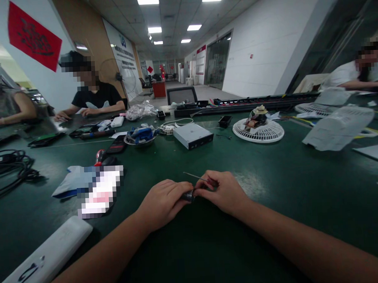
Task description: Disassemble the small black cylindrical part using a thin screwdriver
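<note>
My left hand (165, 201) is closed around a small dark, shiny cylindrical part (188, 195), mostly covered by the fingers. Close beside it, my right hand (224, 192) pinches a thin screwdriver (195, 176). Its slim metal shaft points up and to the left, past the dark part, and a bit of red shows at the fingers. The right thumb and fingertips come up to the dark part's right end; whether they also grip it I cannot tell. Both hands are just above the green tabletop (187, 254).
Ahead lie an optical drive (193, 136), a metal dish of blue pieces (140, 135) and a white fan grille (258, 131). At left are a white bar-shaped case (46, 256), a packet (70, 182) and black cables (10, 166). Several people sit around the table.
</note>
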`<action>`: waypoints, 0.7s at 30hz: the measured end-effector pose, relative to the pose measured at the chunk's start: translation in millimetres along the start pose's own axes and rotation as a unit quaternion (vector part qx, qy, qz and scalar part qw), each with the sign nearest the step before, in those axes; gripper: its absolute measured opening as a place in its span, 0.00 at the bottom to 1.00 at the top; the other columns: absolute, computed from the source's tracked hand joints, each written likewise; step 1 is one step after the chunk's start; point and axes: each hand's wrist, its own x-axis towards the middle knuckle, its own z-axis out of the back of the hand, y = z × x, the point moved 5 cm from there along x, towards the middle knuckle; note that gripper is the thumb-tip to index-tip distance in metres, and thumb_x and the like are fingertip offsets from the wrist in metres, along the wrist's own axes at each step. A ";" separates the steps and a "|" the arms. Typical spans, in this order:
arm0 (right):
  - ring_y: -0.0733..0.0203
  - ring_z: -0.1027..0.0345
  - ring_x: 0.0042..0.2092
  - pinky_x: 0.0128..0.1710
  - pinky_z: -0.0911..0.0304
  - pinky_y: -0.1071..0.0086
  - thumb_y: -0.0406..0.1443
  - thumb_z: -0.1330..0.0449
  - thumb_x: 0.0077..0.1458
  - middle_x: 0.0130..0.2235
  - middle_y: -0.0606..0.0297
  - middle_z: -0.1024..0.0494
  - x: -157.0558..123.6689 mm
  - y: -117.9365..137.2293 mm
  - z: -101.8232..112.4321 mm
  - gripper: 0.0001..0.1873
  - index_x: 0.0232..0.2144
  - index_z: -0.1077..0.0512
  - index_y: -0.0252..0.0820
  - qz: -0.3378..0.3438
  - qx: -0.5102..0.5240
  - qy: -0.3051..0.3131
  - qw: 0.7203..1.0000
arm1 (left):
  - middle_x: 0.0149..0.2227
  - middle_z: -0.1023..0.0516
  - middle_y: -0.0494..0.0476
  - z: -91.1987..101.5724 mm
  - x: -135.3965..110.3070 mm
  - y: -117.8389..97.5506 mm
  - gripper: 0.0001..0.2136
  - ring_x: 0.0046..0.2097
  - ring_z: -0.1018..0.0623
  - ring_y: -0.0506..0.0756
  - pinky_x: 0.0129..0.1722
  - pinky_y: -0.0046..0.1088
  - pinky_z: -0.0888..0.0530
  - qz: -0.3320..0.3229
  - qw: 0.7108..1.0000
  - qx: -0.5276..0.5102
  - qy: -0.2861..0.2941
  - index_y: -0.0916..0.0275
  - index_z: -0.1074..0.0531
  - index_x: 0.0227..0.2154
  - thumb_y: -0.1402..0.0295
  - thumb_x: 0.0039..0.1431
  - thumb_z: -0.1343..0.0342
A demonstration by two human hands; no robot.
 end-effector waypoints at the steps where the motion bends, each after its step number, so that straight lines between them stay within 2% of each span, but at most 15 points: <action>1: 0.67 0.40 0.25 0.26 0.46 0.72 0.35 0.33 0.47 0.23 0.72 0.30 -0.2 0.2 -0.4 0.08 0.24 0.30 0.40 0.002 0.001 0.002 1.000 | 0.46 0.22 0.58 -0.2 0.1 -0.2 0.14 0.43 0.23 0.55 0.43 0.35 0.27 -0.001 1.000 0.001 0.001 0.60 0.35 0.52 0.69 0.63 0.47; 6: 0.67 0.39 0.26 0.26 0.45 0.72 0.34 0.33 0.48 0.24 0.71 0.30 -0.9 1.6 -2.3 0.08 0.25 0.30 0.41 0.029 -0.014 0.015 0.999 | 0.47 0.23 0.58 -0.8 0.4 -3.8 0.13 0.46 0.23 0.55 0.45 0.35 0.27 -0.034 0.999 0.013 0.002 0.60 0.35 0.51 0.71 0.65 0.50; 10: 0.66 0.38 0.27 0.28 0.44 0.71 0.35 0.33 0.49 0.27 0.69 0.28 -2.8 7.1 2.6 0.09 0.25 0.31 0.41 0.081 -0.024 -0.020 0.996 | 0.47 0.22 0.59 0.0 0.4 -2.9 0.15 0.45 0.23 0.56 0.46 0.36 0.28 -0.019 1.000 0.001 0.000 0.61 0.36 0.53 0.67 0.65 0.48; 12: 0.66 0.37 0.28 0.28 0.44 0.71 0.35 0.33 0.49 0.27 0.68 0.28 -3.3 9.2 3.5 0.09 0.25 0.31 0.41 0.086 -0.023 -0.025 0.996 | 0.46 0.22 0.60 -0.6 0.5 -2.5 0.17 0.45 0.22 0.56 0.45 0.37 0.27 -0.011 1.000 -0.005 0.009 0.61 0.37 0.54 0.64 0.64 0.47; 16: 0.66 0.38 0.26 0.26 0.44 0.71 0.36 0.33 0.47 0.24 0.71 0.30 -1.7 5.0 -1.2 0.09 0.25 0.31 0.41 0.013 -0.008 0.011 1.000 | 0.45 0.23 0.60 -1.9 1.0 -3.1 0.15 0.45 0.23 0.56 0.45 0.37 0.27 -0.008 1.000 0.001 0.022 0.61 0.36 0.52 0.67 0.64 0.48; 21: 0.65 0.33 0.28 0.27 0.37 0.70 0.38 0.31 0.43 0.27 0.70 0.27 0.7 -6.1 -9.4 0.16 0.23 0.37 0.42 -0.078 0.140 0.048 0.986 | 0.46 0.23 0.59 -0.1 1.9 -5.7 0.14 0.45 0.23 0.56 0.45 0.37 0.27 -0.028 1.000 0.011 0.006 0.62 0.36 0.52 0.69 0.64 0.48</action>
